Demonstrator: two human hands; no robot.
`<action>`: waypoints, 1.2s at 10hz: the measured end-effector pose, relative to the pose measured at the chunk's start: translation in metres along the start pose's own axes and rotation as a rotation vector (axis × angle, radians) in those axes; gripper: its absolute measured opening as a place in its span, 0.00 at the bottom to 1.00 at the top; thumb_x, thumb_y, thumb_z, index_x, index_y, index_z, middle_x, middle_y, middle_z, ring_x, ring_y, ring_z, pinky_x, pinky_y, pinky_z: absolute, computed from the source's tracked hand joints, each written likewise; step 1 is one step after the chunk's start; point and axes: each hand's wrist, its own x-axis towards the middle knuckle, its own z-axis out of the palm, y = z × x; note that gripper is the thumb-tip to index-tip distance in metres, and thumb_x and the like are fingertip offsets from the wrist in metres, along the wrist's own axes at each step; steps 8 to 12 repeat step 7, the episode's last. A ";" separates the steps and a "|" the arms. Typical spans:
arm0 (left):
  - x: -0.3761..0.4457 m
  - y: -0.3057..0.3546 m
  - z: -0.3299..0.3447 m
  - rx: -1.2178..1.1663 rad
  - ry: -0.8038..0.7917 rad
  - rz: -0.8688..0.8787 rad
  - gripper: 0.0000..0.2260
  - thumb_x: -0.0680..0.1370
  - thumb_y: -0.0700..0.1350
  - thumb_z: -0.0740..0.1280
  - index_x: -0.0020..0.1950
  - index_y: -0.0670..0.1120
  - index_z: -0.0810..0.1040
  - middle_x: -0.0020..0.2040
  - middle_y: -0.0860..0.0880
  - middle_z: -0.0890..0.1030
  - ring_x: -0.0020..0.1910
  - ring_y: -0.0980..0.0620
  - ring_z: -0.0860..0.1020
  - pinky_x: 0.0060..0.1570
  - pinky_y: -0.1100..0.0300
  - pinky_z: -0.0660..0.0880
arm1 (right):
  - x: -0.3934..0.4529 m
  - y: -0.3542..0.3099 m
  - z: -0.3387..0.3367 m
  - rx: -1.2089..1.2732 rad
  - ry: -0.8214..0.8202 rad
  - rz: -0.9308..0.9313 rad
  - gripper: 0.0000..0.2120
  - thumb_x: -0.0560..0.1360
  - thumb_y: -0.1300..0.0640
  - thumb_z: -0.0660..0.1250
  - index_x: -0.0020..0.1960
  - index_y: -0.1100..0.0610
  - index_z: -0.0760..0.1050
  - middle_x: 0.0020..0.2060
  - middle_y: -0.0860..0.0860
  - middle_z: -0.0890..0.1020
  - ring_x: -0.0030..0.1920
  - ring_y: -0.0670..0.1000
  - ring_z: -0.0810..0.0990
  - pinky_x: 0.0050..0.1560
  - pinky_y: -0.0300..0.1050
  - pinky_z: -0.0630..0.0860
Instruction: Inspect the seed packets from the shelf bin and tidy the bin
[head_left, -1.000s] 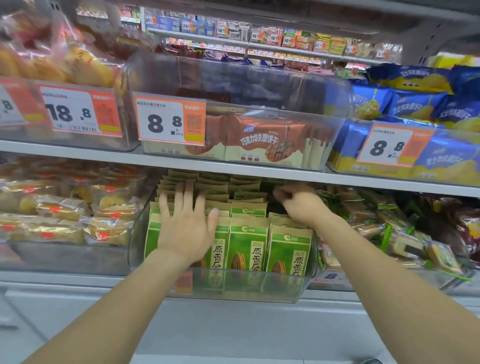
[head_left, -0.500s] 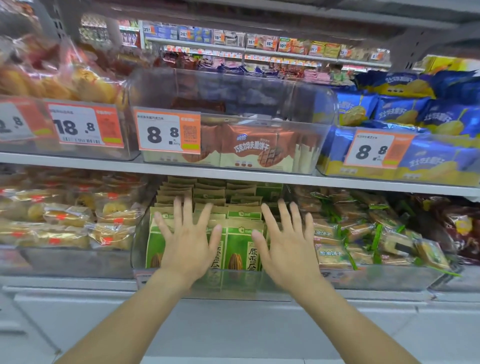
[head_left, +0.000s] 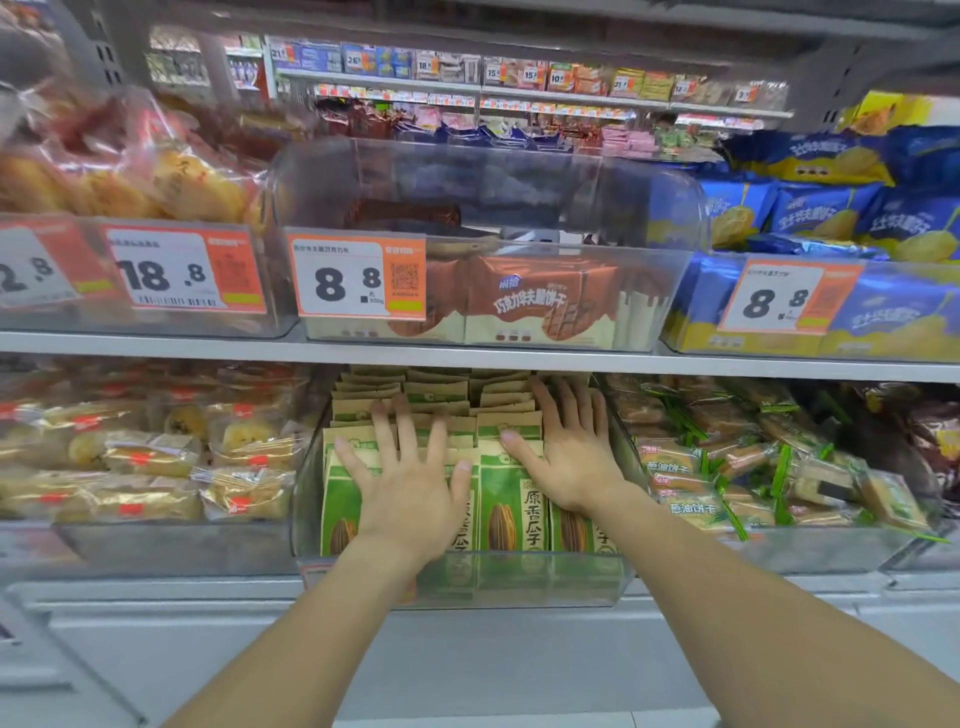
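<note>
Your right hand (head_left: 574, 457) has left the far rows and now lies flat, fingers straight, beside your left hand (head_left: 410, 483) on the seed packets (head_left: 511, 512). Pkts stand in the clear bin (head_left: 519, 582), lower shelf, centre. Nothing gripped; judged tidying, pressing rows level.

orange price tag (head_left: 358, 275) on clear bin: 8.8 | left tag (head_left: 184, 270): 18.8 | right tag (head_left: 789, 297): 8.8 | seed packets (head_left: 511, 506): 原香瓜子

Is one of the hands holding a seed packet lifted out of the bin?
No, the left hand and the right hand both lie flat with spread fingers on the seed packets, which stand inside the clear bin.
</note>
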 end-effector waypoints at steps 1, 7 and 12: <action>0.000 0.001 -0.011 -0.051 -0.021 -0.010 0.27 0.83 0.61 0.44 0.81 0.55 0.50 0.82 0.42 0.42 0.80 0.39 0.36 0.70 0.25 0.36 | -0.009 -0.005 -0.007 -0.010 0.046 0.015 0.46 0.72 0.24 0.37 0.83 0.47 0.48 0.82 0.57 0.53 0.82 0.58 0.45 0.80 0.60 0.37; -0.015 -0.015 -0.024 -0.237 0.225 -0.059 0.23 0.85 0.56 0.52 0.76 0.49 0.68 0.78 0.42 0.65 0.80 0.44 0.57 0.78 0.39 0.42 | 0.007 0.001 -0.043 0.075 -0.139 -0.053 0.45 0.74 0.23 0.47 0.83 0.46 0.46 0.83 0.49 0.49 0.82 0.55 0.43 0.79 0.64 0.37; -0.015 -0.015 -0.024 -0.237 0.225 -0.059 0.23 0.85 0.56 0.52 0.76 0.49 0.68 0.78 0.42 0.65 0.80 0.44 0.57 0.78 0.39 0.42 | 0.007 0.001 -0.043 0.075 -0.139 -0.053 0.45 0.74 0.23 0.47 0.83 0.46 0.46 0.83 0.49 0.49 0.82 0.55 0.43 0.79 0.64 0.37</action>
